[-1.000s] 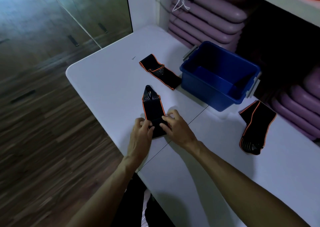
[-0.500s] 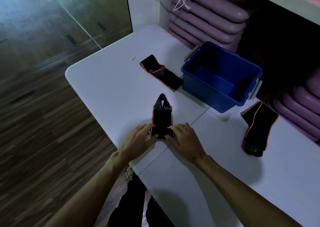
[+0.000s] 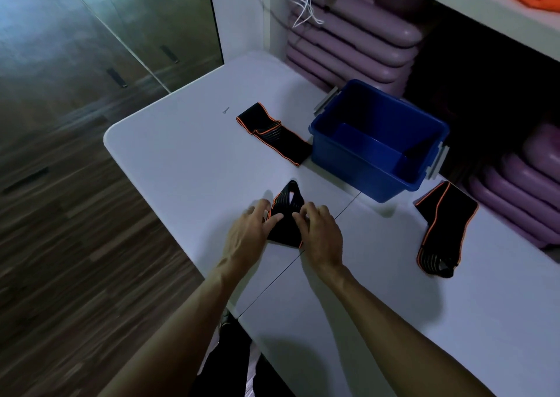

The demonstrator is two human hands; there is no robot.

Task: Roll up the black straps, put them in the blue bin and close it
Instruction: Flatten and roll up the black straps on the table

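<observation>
A black strap with orange edging point(image 3: 286, 214) lies partly rolled on the white table point(image 3: 181, 160), between my two hands. My left hand point(image 3: 247, 234) presses its left side and my right hand point(image 3: 319, 234) presses its right side, fingers curled over the roll. A second black strap point(image 3: 274, 132) lies flat to the left of the blue bin point(image 3: 363, 172). A third strap point(image 3: 442, 229) lies to the right, below the bin. The bin stands open with no strap visible inside; no lid is visible.
Stacked purple mats point(image 3: 348, 44) fill the shelf behind the table and more point(image 3: 527, 190) sit at the right. White cords point(image 3: 303, 2) hang at the back. The table's left edge drops to a wooden floor point(image 3: 75, 245).
The strap between my hands has grown shorter as the roll moved up toward its far end. Both hands shifted slightly forward with it.
</observation>
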